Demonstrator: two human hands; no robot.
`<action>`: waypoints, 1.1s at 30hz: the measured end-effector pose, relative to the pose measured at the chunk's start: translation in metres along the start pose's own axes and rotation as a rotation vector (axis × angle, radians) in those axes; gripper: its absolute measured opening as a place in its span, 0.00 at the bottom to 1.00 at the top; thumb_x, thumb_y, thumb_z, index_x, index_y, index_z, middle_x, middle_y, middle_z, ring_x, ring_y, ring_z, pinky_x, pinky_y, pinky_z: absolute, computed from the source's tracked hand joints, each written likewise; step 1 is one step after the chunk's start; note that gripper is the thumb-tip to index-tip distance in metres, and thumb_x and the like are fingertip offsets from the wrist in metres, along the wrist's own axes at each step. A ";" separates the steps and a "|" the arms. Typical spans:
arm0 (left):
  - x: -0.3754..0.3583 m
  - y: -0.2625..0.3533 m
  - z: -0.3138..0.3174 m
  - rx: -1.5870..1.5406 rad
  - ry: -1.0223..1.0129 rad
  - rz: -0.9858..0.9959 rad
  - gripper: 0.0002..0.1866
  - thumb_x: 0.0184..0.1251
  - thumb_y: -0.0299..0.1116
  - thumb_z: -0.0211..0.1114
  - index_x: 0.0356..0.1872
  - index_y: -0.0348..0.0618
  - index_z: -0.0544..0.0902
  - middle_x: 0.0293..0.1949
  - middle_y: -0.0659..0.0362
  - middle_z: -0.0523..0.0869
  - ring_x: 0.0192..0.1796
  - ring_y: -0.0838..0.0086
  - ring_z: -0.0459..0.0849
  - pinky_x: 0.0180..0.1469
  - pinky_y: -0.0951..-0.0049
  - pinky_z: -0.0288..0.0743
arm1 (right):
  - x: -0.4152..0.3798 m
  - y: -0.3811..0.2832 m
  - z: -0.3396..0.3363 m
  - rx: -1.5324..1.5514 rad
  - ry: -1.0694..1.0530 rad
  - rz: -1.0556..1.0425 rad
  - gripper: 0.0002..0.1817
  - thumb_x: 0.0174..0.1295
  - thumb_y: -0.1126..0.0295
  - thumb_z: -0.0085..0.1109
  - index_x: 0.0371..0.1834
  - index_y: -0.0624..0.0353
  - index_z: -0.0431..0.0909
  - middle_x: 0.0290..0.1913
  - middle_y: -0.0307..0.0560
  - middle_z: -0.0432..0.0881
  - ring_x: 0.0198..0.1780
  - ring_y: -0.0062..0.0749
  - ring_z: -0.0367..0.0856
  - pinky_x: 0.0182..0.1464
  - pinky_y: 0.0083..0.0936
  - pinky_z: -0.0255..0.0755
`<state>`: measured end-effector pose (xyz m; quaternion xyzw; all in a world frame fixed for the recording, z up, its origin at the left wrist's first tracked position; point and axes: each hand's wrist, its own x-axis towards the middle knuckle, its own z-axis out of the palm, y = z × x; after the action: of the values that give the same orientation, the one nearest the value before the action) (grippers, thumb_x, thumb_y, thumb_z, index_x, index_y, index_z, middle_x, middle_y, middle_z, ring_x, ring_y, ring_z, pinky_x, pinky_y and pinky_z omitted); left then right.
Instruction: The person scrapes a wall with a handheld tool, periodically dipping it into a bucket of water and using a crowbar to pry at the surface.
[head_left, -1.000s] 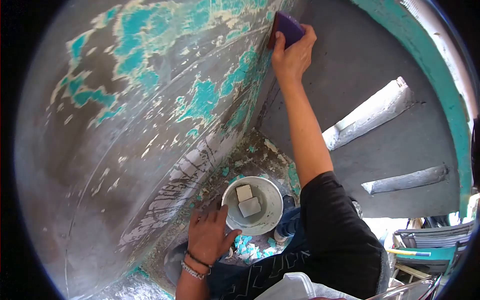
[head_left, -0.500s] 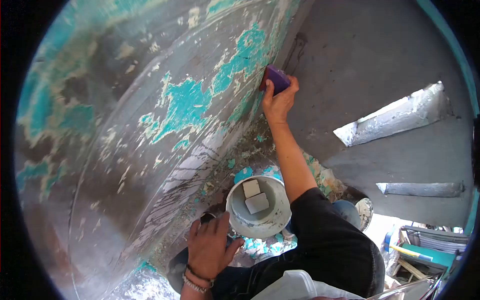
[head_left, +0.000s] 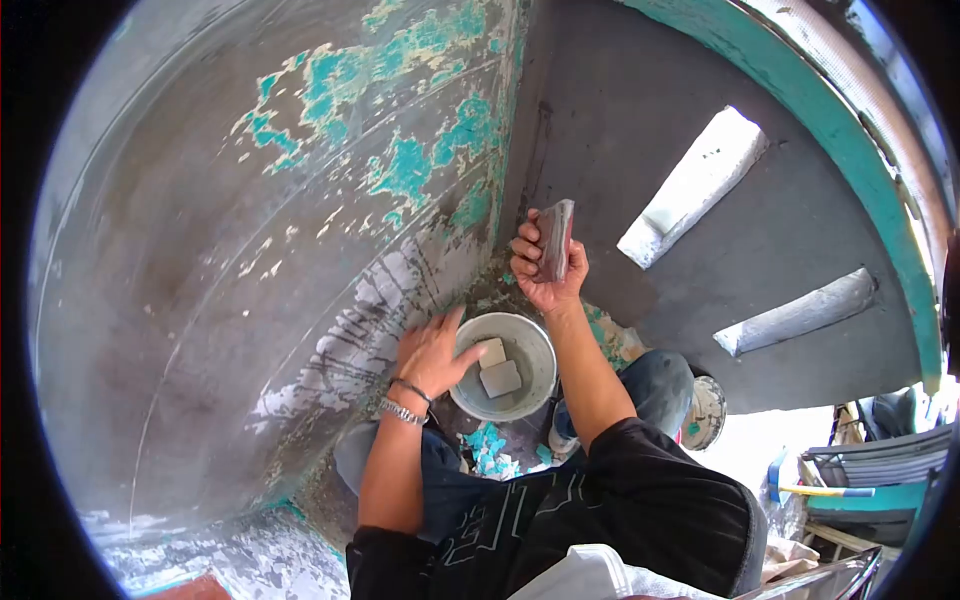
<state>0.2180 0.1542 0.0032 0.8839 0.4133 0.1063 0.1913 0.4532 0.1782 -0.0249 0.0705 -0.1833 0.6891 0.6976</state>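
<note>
My right hand [head_left: 548, 292] grips a sanding block [head_left: 554, 242], fingers wrapped round it, and its worn, reddish-grey face is turned up toward me. Apart from the wall, it is held just above the far side of a pale bucket [head_left: 540, 352]. Inside that bucket lie two light rectangular blocks [head_left: 500, 379]. My left hand [head_left: 432, 352] is empty with fingers extended, beside the bucket's left rim and overlapping the lower part of the curved wall [head_left: 240, 330]. Patches of turquoise paint [head_left: 405, 170] cling to this wall, with bare grey around them.
On the right, a dark panel [head_left: 600, 130] has two bright slanted openings [head_left: 690, 190] and a turquoise rim [head_left: 800, 120]. Paint flakes [head_left: 488, 450] litter the floor. A second container [head_left: 706, 412] stands by my right knee. A long-handled tool [head_left: 825, 491] lies at lower right.
My right hand has come down off the wall with the sanding block and turned its face up. My left hand has moved up beside the bucket. The view has shifted.
</note>
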 end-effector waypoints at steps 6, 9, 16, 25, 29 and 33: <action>0.026 0.029 -0.005 -0.827 0.495 0.260 0.39 0.65 0.47 0.62 0.71 0.35 0.60 0.67 0.37 0.66 0.66 0.43 0.68 0.66 0.52 0.64 | -0.030 0.070 0.022 -0.738 0.321 -0.016 0.31 0.54 0.62 0.63 0.61 0.57 0.65 0.48 0.39 0.73 0.49 0.27 0.74 0.55 0.26 0.70; 0.026 0.031 0.004 -0.060 0.485 0.226 0.39 0.66 0.52 0.60 0.72 0.40 0.61 0.72 0.44 0.62 0.72 0.49 0.62 0.72 0.48 0.52 | -0.038 0.095 0.010 -0.831 0.430 -0.147 0.28 0.54 0.68 0.63 0.59 0.59 0.66 0.53 0.46 0.76 0.56 0.33 0.75 0.57 0.34 0.71; -0.020 0.001 -0.027 -0.212 0.114 0.082 0.30 0.66 0.46 0.62 0.67 0.45 0.70 0.59 0.48 0.80 0.61 0.55 0.77 0.69 0.43 0.55 | -0.112 0.048 -0.181 -1.946 -0.060 0.933 0.40 0.38 0.58 0.74 0.58 0.59 0.71 0.53 0.59 0.81 0.53 0.54 0.80 0.54 0.39 0.74; -0.030 -0.028 -0.026 -0.014 0.130 -0.045 0.33 0.64 0.50 0.62 0.65 0.40 0.70 0.55 0.45 0.81 0.58 0.52 0.79 0.67 0.45 0.60 | -0.168 0.161 -0.227 -2.560 -0.475 1.212 0.15 0.66 0.66 0.46 0.55 0.54 0.73 0.54 0.52 0.80 0.53 0.48 0.81 0.53 0.46 0.75; -0.027 -0.033 -0.034 0.011 0.118 -0.089 0.33 0.64 0.49 0.63 0.65 0.40 0.70 0.54 0.44 0.82 0.58 0.52 0.79 0.67 0.45 0.60 | -0.127 0.127 -0.165 -2.397 -0.075 1.252 0.15 0.66 0.68 0.48 0.56 0.53 0.73 0.55 0.52 0.79 0.56 0.47 0.79 0.55 0.42 0.74; -0.030 -0.036 -0.044 0.009 0.241 -0.072 0.30 0.64 0.47 0.62 0.62 0.37 0.71 0.49 0.49 0.84 0.51 0.57 0.82 0.62 0.47 0.63 | -0.108 0.053 -0.134 -1.575 0.234 0.623 0.22 0.55 0.75 0.66 0.53 0.54 0.70 0.45 0.44 0.79 0.48 0.38 0.79 0.51 0.35 0.74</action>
<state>0.1589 0.1634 0.0264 0.8502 0.4653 0.2028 0.1399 0.4241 0.1267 -0.1947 -0.5599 -0.5466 0.5241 0.3362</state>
